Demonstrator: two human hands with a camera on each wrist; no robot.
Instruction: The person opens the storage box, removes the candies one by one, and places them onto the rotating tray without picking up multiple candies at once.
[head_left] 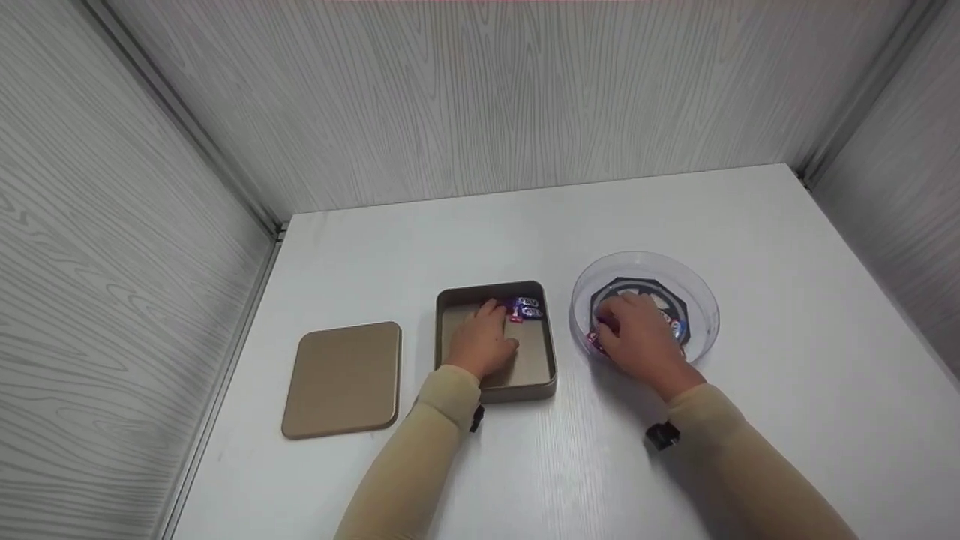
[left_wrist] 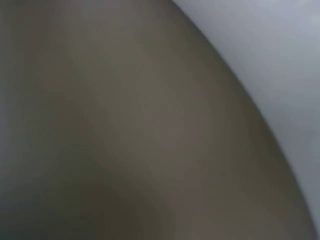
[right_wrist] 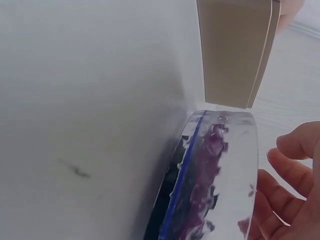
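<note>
My left hand reaches into an open bronze-coloured tin. Its fingertips lie beside purple wrapped candies at the tin's far right corner, and its thumb stands apart. A small red-pink wrapper shows beside them. My right hand dips over the near rim of a clear round container that holds wrapped candies. In the right wrist view its thumb and fingers are loosely bent and apart, with no candy visible between them. Purplish wrappers show through the container's wall.
The tin's bronze-coloured lid lies flat on the white table, left of the tin. Wood-grained panels stand at the back and both sides. In the left wrist view a blurred brown surface fills most of the picture.
</note>
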